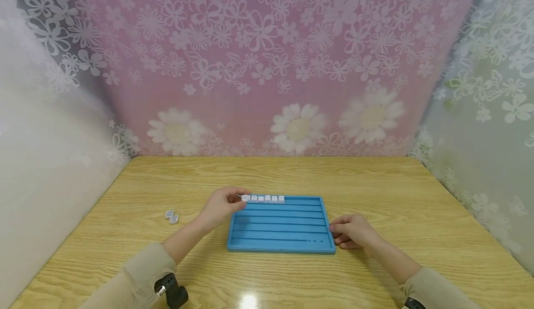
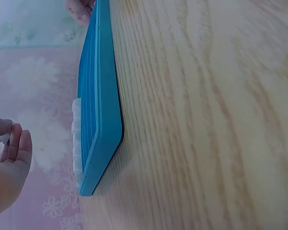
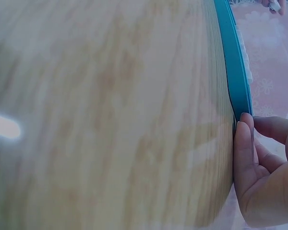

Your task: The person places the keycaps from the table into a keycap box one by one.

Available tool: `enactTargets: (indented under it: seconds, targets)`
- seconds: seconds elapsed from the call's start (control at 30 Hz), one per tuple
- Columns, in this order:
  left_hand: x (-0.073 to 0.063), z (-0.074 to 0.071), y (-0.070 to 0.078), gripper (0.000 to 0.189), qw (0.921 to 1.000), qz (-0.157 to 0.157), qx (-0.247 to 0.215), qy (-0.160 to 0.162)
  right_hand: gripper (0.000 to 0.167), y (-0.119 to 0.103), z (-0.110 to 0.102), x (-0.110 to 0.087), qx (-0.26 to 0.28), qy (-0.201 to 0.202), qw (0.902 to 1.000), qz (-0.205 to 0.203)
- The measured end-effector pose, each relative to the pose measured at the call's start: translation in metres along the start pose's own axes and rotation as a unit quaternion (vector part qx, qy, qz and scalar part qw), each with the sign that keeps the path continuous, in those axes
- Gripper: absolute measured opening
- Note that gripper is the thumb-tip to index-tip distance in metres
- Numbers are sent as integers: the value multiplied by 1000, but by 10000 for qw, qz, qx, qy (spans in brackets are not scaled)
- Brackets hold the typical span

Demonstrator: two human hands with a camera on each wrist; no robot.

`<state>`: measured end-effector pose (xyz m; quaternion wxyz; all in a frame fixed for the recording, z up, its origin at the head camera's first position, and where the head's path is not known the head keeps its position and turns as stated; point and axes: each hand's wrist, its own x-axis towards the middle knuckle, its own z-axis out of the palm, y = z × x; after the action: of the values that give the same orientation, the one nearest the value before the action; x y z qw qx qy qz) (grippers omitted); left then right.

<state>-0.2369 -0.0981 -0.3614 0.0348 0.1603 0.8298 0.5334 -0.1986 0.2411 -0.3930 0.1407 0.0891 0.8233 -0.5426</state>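
My left hand pinches a small white keycap between thumb and fingertips over the far left corner of a blue ridged tray. In the left wrist view that hand is raised above the tray's rim, the keycap partly hidden by the fingers. Several white keycaps stand in a line in the tray's farthest row. At the tray's right side, near its front corner, my right hand grips the edge. In the right wrist view the thumb and fingers close on that corner.
Two loose white keycaps lie on the wooden table left of the tray, touching or nearly so. Behind the table hangs a pink flowered curtain. Pale flowered sheets stand at both sides.
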Motion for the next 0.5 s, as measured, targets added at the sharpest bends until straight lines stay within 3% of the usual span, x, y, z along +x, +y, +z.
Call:
enactTargets:
  seconds: [0.5]
  targets:
    - [22, 22, 11, 25, 9965, 110, 823, 96, 28, -1, 1, 1, 13, 24, 10000, 66]
